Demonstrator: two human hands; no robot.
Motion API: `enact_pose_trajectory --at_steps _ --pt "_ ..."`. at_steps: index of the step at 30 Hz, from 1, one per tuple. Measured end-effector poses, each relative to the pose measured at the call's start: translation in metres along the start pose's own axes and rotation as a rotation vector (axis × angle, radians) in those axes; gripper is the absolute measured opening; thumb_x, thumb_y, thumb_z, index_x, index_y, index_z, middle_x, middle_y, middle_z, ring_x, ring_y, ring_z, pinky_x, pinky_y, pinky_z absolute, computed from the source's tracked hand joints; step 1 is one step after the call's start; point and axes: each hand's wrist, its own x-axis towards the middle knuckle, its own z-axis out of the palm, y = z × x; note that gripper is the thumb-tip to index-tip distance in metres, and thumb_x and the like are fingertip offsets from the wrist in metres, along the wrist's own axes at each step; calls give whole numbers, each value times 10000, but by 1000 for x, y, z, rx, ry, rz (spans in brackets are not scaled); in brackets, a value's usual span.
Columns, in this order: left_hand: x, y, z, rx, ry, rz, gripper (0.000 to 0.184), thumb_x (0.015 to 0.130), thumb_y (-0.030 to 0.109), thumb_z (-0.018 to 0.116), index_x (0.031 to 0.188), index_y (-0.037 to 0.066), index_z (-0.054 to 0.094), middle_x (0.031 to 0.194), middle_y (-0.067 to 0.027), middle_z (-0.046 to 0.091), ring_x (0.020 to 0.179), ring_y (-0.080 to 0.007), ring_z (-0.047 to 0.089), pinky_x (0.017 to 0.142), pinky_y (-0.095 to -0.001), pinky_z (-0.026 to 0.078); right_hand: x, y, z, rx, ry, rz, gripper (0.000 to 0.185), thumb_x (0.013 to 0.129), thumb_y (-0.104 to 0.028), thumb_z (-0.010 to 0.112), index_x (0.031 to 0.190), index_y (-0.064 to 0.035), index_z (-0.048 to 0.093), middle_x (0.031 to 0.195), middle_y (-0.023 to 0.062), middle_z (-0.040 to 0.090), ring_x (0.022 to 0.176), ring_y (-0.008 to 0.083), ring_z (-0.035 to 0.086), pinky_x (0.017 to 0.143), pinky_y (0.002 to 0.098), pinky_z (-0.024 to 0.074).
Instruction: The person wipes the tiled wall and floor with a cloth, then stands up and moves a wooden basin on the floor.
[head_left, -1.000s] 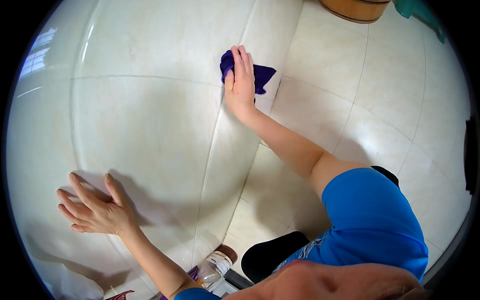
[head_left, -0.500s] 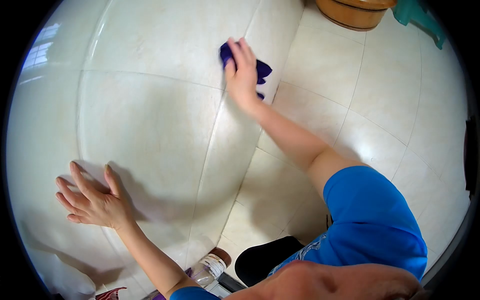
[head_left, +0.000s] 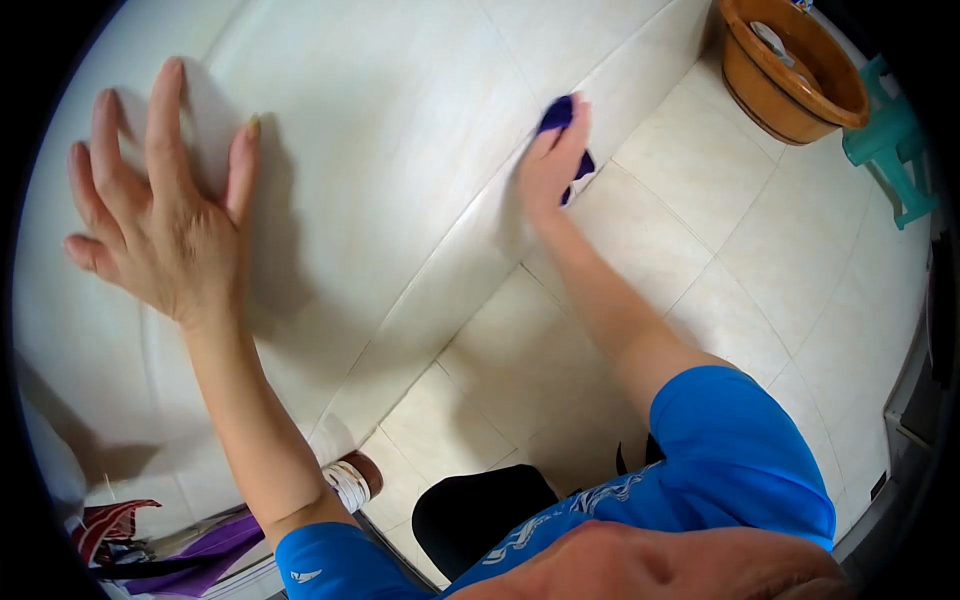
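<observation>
Pressing one purple cloth (head_left: 556, 113), one right hand (head_left: 553, 172) meets one wall (head_left: 370, 150).

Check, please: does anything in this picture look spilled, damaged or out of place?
Nothing stands out. The wall and floor show no visible spill or crack, and the tub stands upright by the stool. The right hand has a cloth against the wall.

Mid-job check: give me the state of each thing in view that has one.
Left hand: empty, spread open, palm toward the tiled wall.
Right hand: holding the purple cloth at the wall's low edge.
Purple cloth: crumpled, partly covered.
Wooden basin: upright, not empty.
Teal stool: seems upright.
Jar: seems closed, partly hidden.
</observation>
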Motion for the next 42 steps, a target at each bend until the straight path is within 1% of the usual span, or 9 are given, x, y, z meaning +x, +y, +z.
enact_pose_trajectory --at_steps 6,13,18,24,25,28,30,36,42 --pt "-2 -11 2 -8 -9 61 535 761 662 576 1244 437 534 1282 47 516 1218 -234 432 876 -458 312 -119 -67 -27 94 -422 -207 642 706 -24 485 1344 -93 444 1462 219 268 1348 464 213 1017 646 161" --pt "-10 -16 12 162 49 149 545 766 473 646 1266 288 535 1352 -23 453 1267 -258 381 970 -489 269 19 33 6 -18 103 -42 425 901 -83 376 1293 81 397 1279 258 482 1166 401 463 975 394 373" --pt "-11 -16 23 298 152 121 600 726 412 664 1281 238 519 1427 -46 381 1344 -269 304 1065 -550 192 -54 -41 6 -17 28 -45 452 892 -51 369 1312 116 364 1383 251 380 1312 406 310 1103 443 221" --pt "-11 0 9 284 120 78 555 734 394 661 1252 243 532 1415 -45 390 1343 -259 305 1065 -560 197 -195 -86 -42 113 -622 -277 559 766 39 537 1285 -168 524 1449 208 296 1338 454 237 957 650 259" --pt "-10 2 3 222 56 37 530 739 377 661 1236 241 539 1410 -43 394 1338 -259 312 1072 -558 192 -187 -91 -49 113 -635 -274 550 752 74 538 1256 -148 550 1412 185 347 1304 434 287 968 575 296" --pt "-18 -4 -20 -1615 38 -558 483 780 348 660 1229 218 539 1395 -61 404 1318 -244 343 1093 -537 198 -168 -98 -56 187 -602 -320 551 748 96 524 1249 -131 554 1334 186 397 1216 400 370 980 472 324" --pt "-52 12 -13 -586 196 -307 457 768 360 697 1180 189 593 1195 -92 518 1106 -255 473 823 -413 354 -152 -105 -62 277 -600 -192 489 756 89 490 1225 -42 541 1234 198 411 1098 363 421 971 404 343" --pt "-200 106 -79 -1435 -479 -857 310 854 163 637 1147 78 581 1102 -127 567 913 -211 562 789 -294 462 -126 -93 -56 438 -701 -18 353 803 -1 535 1154 -40 543 1076 140 542 1007 289 530 907 361 420" --pt "-204 48 -89 -1598 -160 -1329 248 948 144 517 1120 -24 575 934 -87 648 844 -125 594 840 -266 461 -81 -92 -72 543 -1188 184 303 846 -65 565 1148 -82 582 1020 63 598 917 209 587 819 294 476"
